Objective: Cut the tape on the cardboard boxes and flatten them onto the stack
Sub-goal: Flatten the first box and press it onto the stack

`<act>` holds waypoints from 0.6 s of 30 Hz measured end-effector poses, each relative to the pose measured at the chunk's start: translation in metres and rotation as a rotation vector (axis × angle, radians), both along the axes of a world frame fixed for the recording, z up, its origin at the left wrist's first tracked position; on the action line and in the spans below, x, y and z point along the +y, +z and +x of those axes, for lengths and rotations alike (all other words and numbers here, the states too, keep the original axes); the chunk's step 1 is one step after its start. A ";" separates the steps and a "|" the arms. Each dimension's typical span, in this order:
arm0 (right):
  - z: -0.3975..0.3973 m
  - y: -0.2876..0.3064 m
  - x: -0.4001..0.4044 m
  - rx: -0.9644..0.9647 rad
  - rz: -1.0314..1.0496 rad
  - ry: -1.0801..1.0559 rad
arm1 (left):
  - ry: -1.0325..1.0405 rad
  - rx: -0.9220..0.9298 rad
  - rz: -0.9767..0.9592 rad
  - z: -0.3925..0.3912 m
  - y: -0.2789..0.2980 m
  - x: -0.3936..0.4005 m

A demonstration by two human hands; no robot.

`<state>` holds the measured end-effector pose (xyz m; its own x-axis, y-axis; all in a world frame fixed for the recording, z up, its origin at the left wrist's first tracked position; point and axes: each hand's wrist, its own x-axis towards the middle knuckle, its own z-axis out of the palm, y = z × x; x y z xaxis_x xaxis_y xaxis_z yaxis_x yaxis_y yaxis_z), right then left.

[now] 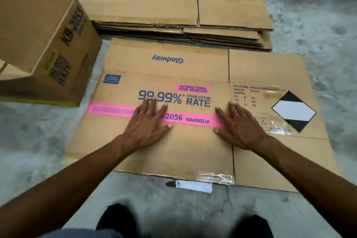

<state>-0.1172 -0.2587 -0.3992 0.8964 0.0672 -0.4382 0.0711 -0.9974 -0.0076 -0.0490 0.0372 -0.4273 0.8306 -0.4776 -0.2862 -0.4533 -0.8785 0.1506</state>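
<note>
nearest to the person, on the grey floor, a small white object lies just beside the near edge of the flattened box; i cannot tell if it is the cutter. a strip of shiny tape remains on that near edge. the flattened box lies on the floor directly in front of the person, not yet on the stack. the left hand and the right hand both rest flat on it with straight, spread fingers, so each grip is released and only presses, holding nothing. in my judgement the cardboard is light but wide, stiff across its panels and weak along the creases, so it will bend or flop if it is lifted from one corner. it seems better to take it at the two opposite side edges, or to slide it forward over the floor. the printed surface looks smooth and perhaps a little slippery. farther away, the stack of flat boxes lies just beyond the far flap. to the left, a standing box is not flattened yet.
</note>
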 end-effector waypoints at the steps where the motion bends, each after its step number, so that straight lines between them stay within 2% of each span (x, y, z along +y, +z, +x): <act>1: -0.010 0.013 0.005 0.084 -0.003 0.079 | -0.098 0.028 0.001 -0.011 0.006 0.007; 3: -0.035 0.030 0.015 0.252 -0.067 0.265 | -0.289 0.133 0.039 -0.029 0.015 0.026; 5: -0.065 0.040 0.023 0.315 -0.201 0.394 | -0.457 0.184 0.109 -0.043 0.020 0.042; 7: -0.089 0.036 0.029 0.300 -0.336 0.430 | -0.537 0.174 0.163 -0.051 0.021 0.052; 10: -0.101 0.023 0.040 0.226 -0.457 0.355 | -0.519 0.115 0.200 -0.063 0.016 0.058; 14: -0.116 -0.005 0.046 0.111 -0.410 0.294 | -0.539 -0.054 0.205 -0.075 0.005 0.063; 18: -0.109 0.033 0.059 0.029 -0.281 0.227 | -0.524 -0.151 0.137 -0.077 0.020 0.061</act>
<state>-0.2264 -0.1999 -0.3662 0.8592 0.1360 -0.4932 0.2945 -0.9198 0.2593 -0.1258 0.0985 -0.4077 0.5285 -0.8045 -0.2710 -0.8424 -0.5366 -0.0497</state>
